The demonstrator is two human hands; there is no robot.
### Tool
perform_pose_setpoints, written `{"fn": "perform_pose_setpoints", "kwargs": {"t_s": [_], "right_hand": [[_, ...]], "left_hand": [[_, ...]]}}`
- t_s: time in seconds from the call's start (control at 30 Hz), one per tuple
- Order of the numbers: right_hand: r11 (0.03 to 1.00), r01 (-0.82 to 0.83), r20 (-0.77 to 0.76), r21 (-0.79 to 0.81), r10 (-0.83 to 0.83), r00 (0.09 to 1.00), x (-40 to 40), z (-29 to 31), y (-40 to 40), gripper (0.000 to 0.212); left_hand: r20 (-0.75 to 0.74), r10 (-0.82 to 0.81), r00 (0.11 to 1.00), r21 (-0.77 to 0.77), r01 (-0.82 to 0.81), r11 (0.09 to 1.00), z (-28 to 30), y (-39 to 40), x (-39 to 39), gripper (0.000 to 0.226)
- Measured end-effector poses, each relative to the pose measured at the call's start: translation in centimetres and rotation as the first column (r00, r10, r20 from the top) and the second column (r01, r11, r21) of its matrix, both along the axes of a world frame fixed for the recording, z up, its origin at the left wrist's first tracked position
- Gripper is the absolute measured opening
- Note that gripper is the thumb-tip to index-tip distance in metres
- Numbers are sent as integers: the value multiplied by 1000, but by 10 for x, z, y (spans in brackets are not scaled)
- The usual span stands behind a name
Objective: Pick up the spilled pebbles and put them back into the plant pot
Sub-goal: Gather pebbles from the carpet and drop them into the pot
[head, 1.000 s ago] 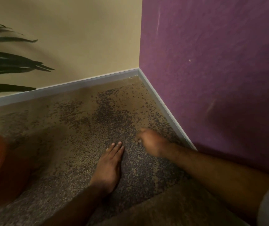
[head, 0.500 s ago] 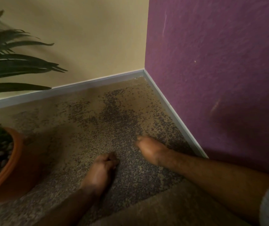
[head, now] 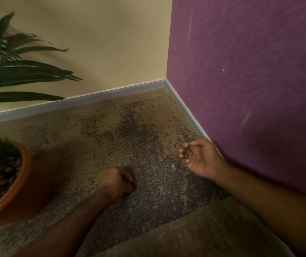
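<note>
Terracotta-orange, the plant pot stands at the left edge of the head view on the carpet, its top filled with rounded pebbles under dark green foliage, and long leaves reach out from it across the cream wall. A few spilled pebbles lie on the speckled carpet between the two hands, just beside the right hand's fingertips; one sits a little farther up and two lie close together lower down.

The right hand is near the purple wall and its grey skirting board, turned palm up with the fingers loosely curled inward. Small dark round things seem to rest against its fingers, probably pebbles, though the dim light leaves that unsure.

The left hand rests on the carpet nearer the pot, knuckles up, with its fingers curled tightly into a fist. Whether it encloses any pebbles cannot be told, since the fingers hide the palm. Both forearms come in from the bottom of the view, the pot well apart from the right hand.
</note>
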State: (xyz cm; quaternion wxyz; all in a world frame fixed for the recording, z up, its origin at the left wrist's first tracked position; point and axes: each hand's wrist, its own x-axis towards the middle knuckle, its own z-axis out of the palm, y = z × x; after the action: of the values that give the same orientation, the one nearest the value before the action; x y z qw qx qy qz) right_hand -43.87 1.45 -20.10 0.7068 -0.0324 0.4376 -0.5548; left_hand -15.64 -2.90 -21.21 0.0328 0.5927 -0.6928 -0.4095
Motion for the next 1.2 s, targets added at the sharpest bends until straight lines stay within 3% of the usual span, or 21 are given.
{"fn": "perform_pose_setpoints", "kwargs": {"t_s": [0.07, 0.1, 0.13, 0.2, 0.23, 0.3, 0.33, 0.4, 0.47, 0.57, 0.63, 0.67, 0.73, 0.77, 0.83, 0.97, 1.07, 1.2], "right_hand": [[998, -51, -148, 30, 55, 988, -2, -3, 3, 18], [993, -105, -318, 59, 118, 941, -1, -6, 4, 24], [983, -159, -538, 92, 184, 822, 0, -8, 5, 29], [962, -249, -891, 109, 205, 405, 7, -16, 10, 32], [942, -314, -969, 118, 178, 170, 11, -22, 13, 32], [876, -437, -973, 203, 132, -189, 19, -28, 20, 30], [842, -462, -935, 278, 127, -332, 24, -31, 21, 31], [797, -445, -824, 409, 113, -555, 32, -39, 19, 36], [787, -412, -733, 460, 74, -676, 38, -46, 15, 35], [784, -397, -639, 477, 0, -769, 43, -51, 11, 31], [777, -402, -609, 486, -29, -792, 41, -54, 12, 43], [776, -410, -603, 480, -48, -796, 39, -55, 13, 46], [782, -430, -608, 451, -83, -790, 37, -57, 17, 44], [786, -439, -617, 435, -94, -781, 36, -58, 18, 41], [790, -444, -624, 424, -101, -775, 36, -58, 20, 37], [786, -452, -641, 421, -95, -761, 35, -60, 19, 36], [786, -467, -680, 405, -82, -728, 34, -59, 19, 24], [782, -472, -714, 408, -49, -698, 32, -60, 18, 21]], "left_hand": [[-106, 115, 988, 58, -109, 992, 0, 0, -1, 17], [-203, 220, 954, 147, -193, 970, 1, 0, -4, 15], [-305, 324, 896, 258, -250, 933, 1, 0, -6, 16], [-419, 547, 725, 532, -292, 795, 4, 0, -13, 20], [-421, 667, 615, 681, -272, 680, 7, -2, -16, 19], [-381, 820, 428, 853, -180, 490, 11, -4, -22, 18], [-377, 841, 388, 875, -148, 460, 11, -4, -26, 16], [-401, 826, 396, 861, -146, 488, 11, -4, -37, 11], [-429, 783, 451, 816, -177, 550, 11, -7, -52, 7], [-435, 779, 452, 790, -223, 571, 13, -15, -80, 14], [-437, 735, 518, 692, -329, 643, 12, -18, -99, 23], [-447, 663, 600, 562, -388, 730, 8, -19, -107, 27], [-390, 418, 820, 144, -395, 908, -2, -19, -121, 32], [-309, 265, 913, -66, -299, 952, -7, -20, -125, 30], [-113, 20, 993, -299, -53, 953, -14, -22, -131, 32], [289, -221, 931, -363, 320, 875, -30, -26, -135, 34], [286, -224, 932, -338, 317, 886, -33, -27, -134, 27], [241, -166, 956, -256, 228, 939, -27, -28, -138, 47]]}}
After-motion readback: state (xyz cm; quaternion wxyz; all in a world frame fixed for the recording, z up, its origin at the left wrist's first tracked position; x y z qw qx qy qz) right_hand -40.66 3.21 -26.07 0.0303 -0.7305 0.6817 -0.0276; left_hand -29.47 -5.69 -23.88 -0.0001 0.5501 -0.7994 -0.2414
